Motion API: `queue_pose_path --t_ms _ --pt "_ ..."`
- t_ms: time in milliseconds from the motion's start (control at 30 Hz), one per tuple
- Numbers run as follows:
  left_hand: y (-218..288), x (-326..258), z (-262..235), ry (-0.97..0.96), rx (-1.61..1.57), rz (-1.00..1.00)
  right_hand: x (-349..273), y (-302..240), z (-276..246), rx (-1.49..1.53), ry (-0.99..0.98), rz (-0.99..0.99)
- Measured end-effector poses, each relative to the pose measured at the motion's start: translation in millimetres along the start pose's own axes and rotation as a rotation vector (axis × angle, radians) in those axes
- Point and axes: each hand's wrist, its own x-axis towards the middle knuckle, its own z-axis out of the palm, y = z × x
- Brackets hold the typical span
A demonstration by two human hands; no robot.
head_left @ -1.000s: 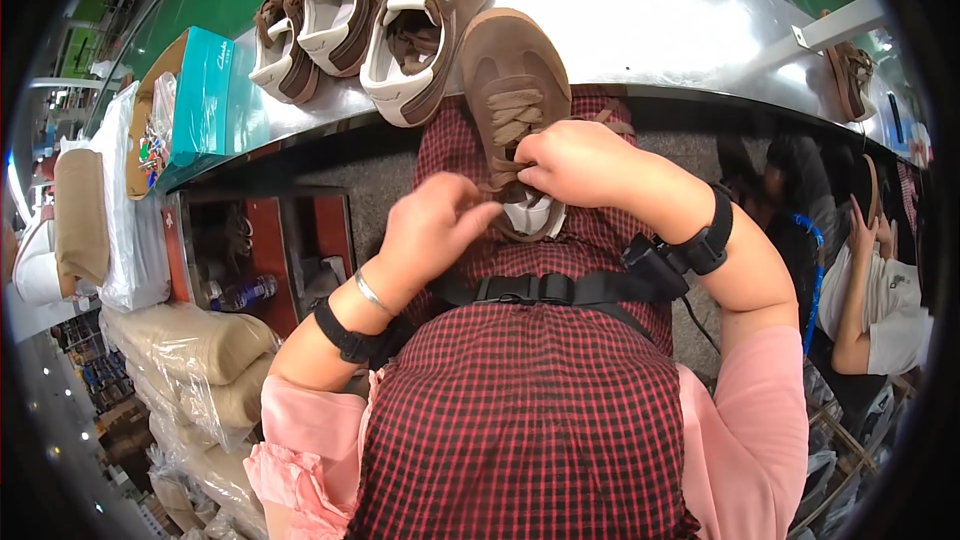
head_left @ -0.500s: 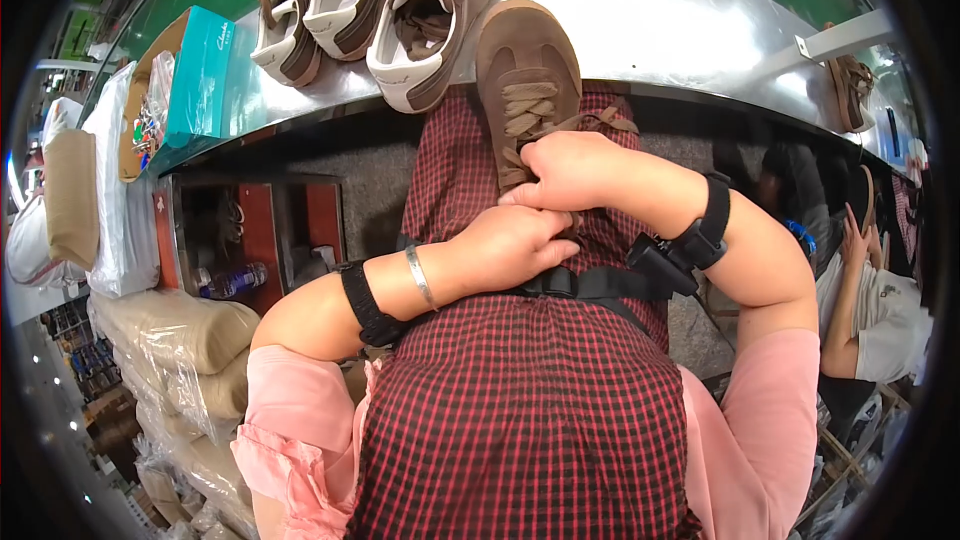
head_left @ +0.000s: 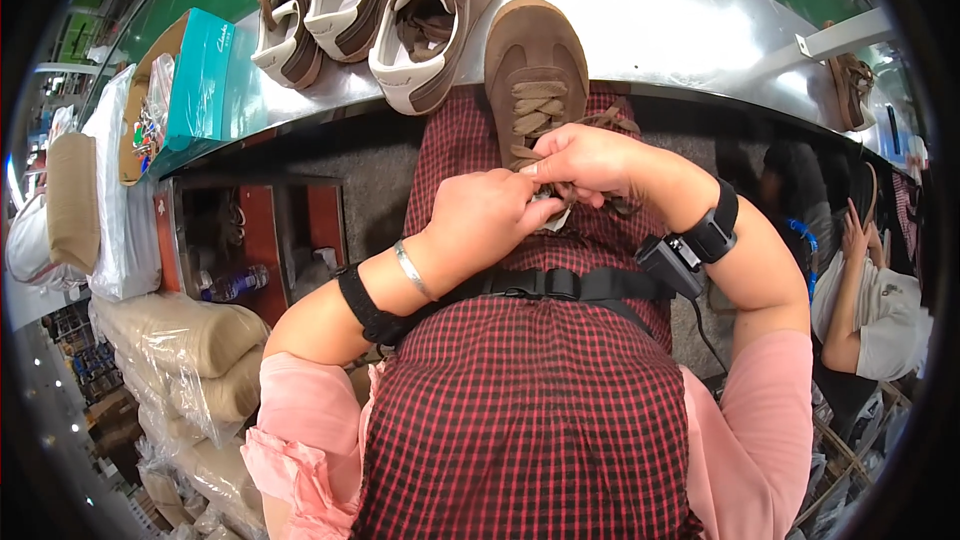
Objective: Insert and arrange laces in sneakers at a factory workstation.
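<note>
A brown suede sneaker [head_left: 540,50] with a tan sole edge points toe-away from me, its toe near the metal bench edge. Brown shoelaces [head_left: 538,105] cross its front, and a loose lace part lies right of my right hand. My right hand [head_left: 590,162] pinches at the shoelace by the top of the lacing. Against it, my left hand [head_left: 478,215] is closed, thumb and fingertips together over the shoe's opening; what they grip is hidden. A small pale bit shows below the fingertips. The shoe's heel is covered by my hands.
On the metal bench [head_left: 680,15], several brown sneakers with white collars [head_left: 425,35] stand left. A teal box [head_left: 205,70] is further left, above a red-sided shelf [head_left: 262,240]. Plastic-wrapped tan bundles [head_left: 190,340] lie lower left. Another person's arm [head_left: 850,270] shows far right.
My left hand has moved up and its fingers have risen to meet the right. My right hand has turned, showing more fingers. The sneaker has shifted slightly right.
</note>
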Motion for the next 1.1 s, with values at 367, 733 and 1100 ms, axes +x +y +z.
queue_pose_path --t_ms 367,733,1100 --pt "-1 1 14 0.133 0.247 0.097 -3 -4 3 -0.092 0.048 0.02" --pt "-102 -90 -78 -0.074 0.385 -0.181 -38 31 21 -0.898 0.719 -0.886" --pt "-185 -164 -18 -0.708 -0.054 -1.111 10 75 -4 -0.539 0.913 -0.678"
